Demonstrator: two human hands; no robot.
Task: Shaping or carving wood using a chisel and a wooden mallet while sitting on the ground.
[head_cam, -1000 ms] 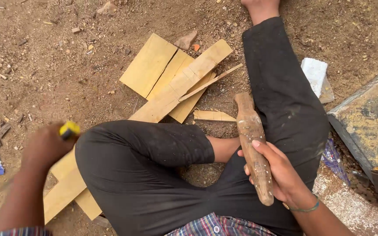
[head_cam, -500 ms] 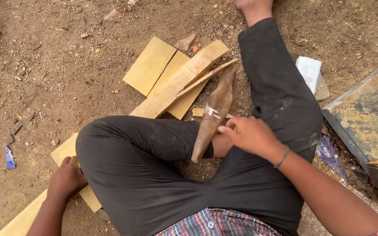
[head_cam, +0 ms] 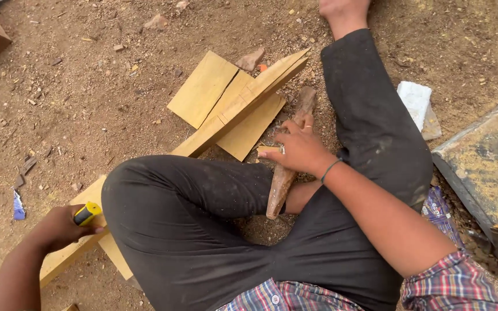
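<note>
Mallet [head_cam: 286, 167] of rough wood lay w/ long axis steep, head end up-right on the dirt past the knee, butt down by the bent leg. Right hand [head_cam: 295, 151] wrapped it mid-length, grip closed on it. Left hand [head_cam: 59, 227], well apart, held a yellow tool [head_cam: 87, 213] closed, resting against the long plank [head_cam: 220, 124] running diagonally under the leg.

Even, diffuse daylight is recorded across the dirt ground [head_cam: 105, 75]; no hard shadows are cast, only soft shade under the bent knee. No glare is noted. The yellow planks [head_cam: 226, 109] are rendered sharp. Slight softness is seen at the left hand [head_cam: 59, 227] near the lower edge.
</note>
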